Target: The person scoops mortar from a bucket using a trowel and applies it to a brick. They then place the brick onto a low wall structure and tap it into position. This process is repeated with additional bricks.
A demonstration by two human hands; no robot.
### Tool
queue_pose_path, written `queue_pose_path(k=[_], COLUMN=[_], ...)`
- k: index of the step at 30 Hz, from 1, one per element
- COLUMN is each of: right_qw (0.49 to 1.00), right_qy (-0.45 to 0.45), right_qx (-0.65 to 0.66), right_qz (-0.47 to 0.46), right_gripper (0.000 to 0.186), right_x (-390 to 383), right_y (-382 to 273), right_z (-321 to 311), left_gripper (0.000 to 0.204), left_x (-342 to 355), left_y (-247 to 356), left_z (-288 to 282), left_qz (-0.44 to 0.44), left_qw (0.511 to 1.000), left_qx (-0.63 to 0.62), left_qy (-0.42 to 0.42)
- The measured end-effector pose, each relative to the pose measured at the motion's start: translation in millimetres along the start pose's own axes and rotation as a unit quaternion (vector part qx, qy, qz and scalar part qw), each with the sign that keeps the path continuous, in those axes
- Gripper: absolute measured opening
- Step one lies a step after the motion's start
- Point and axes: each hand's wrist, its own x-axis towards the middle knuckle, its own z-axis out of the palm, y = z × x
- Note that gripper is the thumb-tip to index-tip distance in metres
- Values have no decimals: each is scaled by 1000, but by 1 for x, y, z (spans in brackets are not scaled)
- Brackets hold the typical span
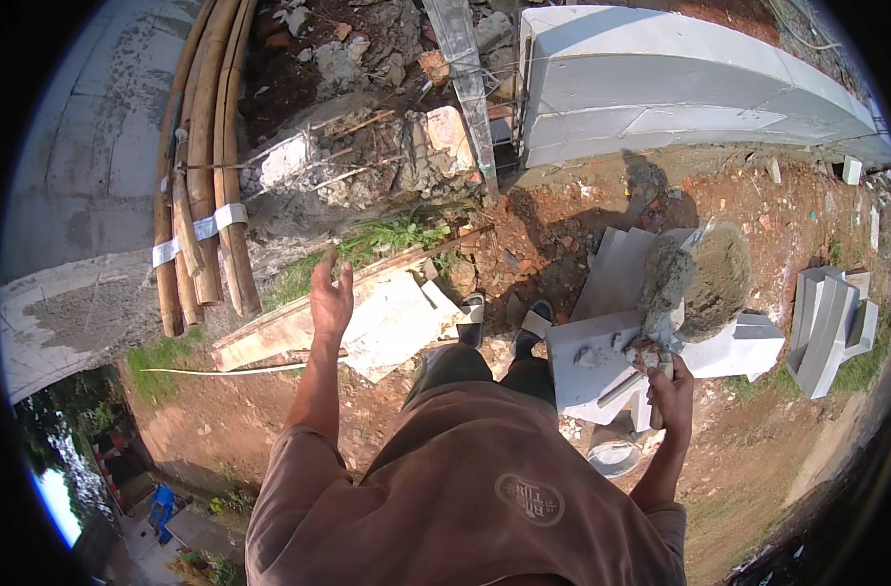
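My right hand [671, 396] is closed around the handle of a trowel [665, 366]. Wet grey mortar [668, 278] hides most of its blade, at the left rim of a round container of mortar [721, 278]. Beneath the hand and container lie pale grey blocks [587, 366], with mortar crumbs and a narrow flat piece [616, 389] on top. My left hand [330, 301] is raised on the other side, fingers apart, holding nothing. It hangs above pale boards [392, 317] on the ground, not touching them.
A pale block wall [660, 98] curves across the upper right, beside an upright post [465, 88]. Bundled bamboo poles [206, 166] lean at the left. Rubble [367, 146] lies ahead, more blocks [827, 327] at far right. A bucket [614, 457] stands below my right hand.
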Motion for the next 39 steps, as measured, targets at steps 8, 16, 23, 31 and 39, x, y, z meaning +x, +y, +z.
queue_pose_path(k=[8, 16, 23, 31, 39], right_qw=[980, 966, 980, 917, 967], right_qy=[-197, -257, -125, 99, 67], right_qx=[-17, -17, -129, -365, -149], right_qz=[-32, -36, -81, -128, -193], right_gripper=[33, 27, 27, 63, 52], right_x=[44, 108, 141, 179, 183], right_y=[-10, -56, -85, -107, -62], right_z=[168, 299, 345, 466, 450], left_gripper=[41, 44, 51, 54, 47], left_x=[22, -188, -456, -417, -385], left_y=[-21, -141, -295, -237, -232], left_z=[-106, -48, -33, -25, -36], left_qz=[34, -221, -485, -550, -500], left_qw=[977, 961, 839, 809, 837], left_qx=[-81, -110, 65, -42, -50], left_qy=[195, -127, -239, -201, -215])
